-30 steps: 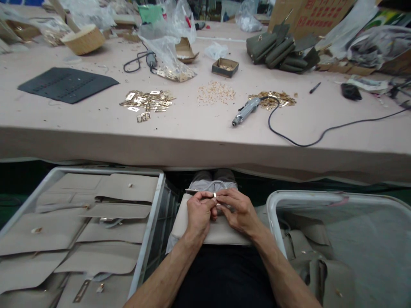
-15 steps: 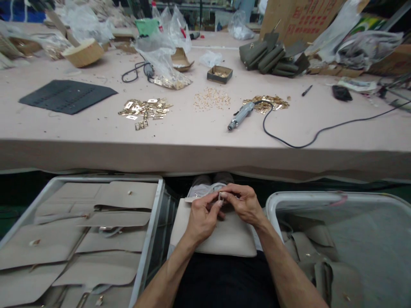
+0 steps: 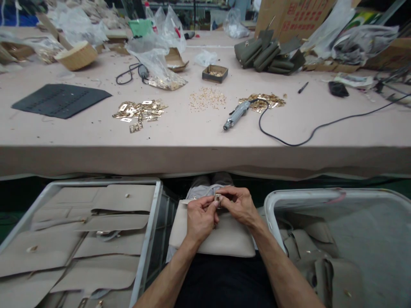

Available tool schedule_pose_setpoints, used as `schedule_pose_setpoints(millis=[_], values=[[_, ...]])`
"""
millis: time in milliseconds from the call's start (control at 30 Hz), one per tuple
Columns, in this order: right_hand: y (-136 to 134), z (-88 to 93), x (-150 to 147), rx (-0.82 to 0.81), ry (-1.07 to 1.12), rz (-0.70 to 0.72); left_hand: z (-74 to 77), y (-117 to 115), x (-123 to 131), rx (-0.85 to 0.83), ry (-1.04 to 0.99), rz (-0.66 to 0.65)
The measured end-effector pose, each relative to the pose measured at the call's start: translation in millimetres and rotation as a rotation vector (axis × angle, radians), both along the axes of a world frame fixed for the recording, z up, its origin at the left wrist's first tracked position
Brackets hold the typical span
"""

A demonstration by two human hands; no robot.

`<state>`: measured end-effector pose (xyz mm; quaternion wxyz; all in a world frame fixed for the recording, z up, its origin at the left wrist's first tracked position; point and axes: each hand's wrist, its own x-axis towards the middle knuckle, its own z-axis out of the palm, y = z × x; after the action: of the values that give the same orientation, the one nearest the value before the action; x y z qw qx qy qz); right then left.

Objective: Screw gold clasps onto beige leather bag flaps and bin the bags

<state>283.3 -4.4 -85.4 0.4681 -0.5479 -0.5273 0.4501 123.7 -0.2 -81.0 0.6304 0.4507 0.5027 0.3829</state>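
Note:
A beige bag with a flat front lies across my lap. Over its upper part, my left hand and my right hand meet with their fingertips together. Both are closed in a pinch around a small shiny metal fitting, apparently at the bag's upper edge. Fingers cover most of the fitting, so its exact shape is unclear. The bag's far edge is partly hidden behind my hands.
On my left stands a crate of beige bag pieces; on my right, a white bin holds more bags. The table carries an electric screwdriver, gold metal plates, tiny screws and a dark board.
My fingertips have shifted slightly around the fitting, and more of its metal now shows between them. The whole view has moved a little; the bag stays on my lap.

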Motion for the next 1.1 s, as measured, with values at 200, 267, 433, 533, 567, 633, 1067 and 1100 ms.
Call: schedule_pose_setpoints(millis=[200, 267, 433, 533, 567, 633, 1067, 1100], values=[[2, 0.3, -6, -0.068, -0.002, -0.082, 0.0, 0, 2, -0.013, 0.01, 0.01], [2, -2.3, -6, -0.083, 0.038, -0.071, -2.0, 0, 2, -0.027, 0.006, 0.024], [0, -13.8, -3, -0.085, 0.172, -0.028, -5.7, 4, 1, -0.039, -0.017, 0.009], [1, -16.7, -2, -0.104, 0.181, -0.079, -7.1, 4, 1, -0.074, -0.071, -0.021], [1, -16.4, -2, -0.103, 0.177, -0.09, -7.7, 3, 2, -0.083, -0.085, -0.022], [2, -14.8, -2, -0.098, 0.178, -0.101, -9.0, 3, 2, -0.089, -0.101, -0.009], [0, -20.9, -5, -0.136, 0.279, -0.086, -11.9, 3, 4, -0.039, -0.016, 0.032], [0, -21.6, -6, -0.142, 0.287, -0.079, -12.4, 4, 4, -0.034, -0.017, 0.032]])
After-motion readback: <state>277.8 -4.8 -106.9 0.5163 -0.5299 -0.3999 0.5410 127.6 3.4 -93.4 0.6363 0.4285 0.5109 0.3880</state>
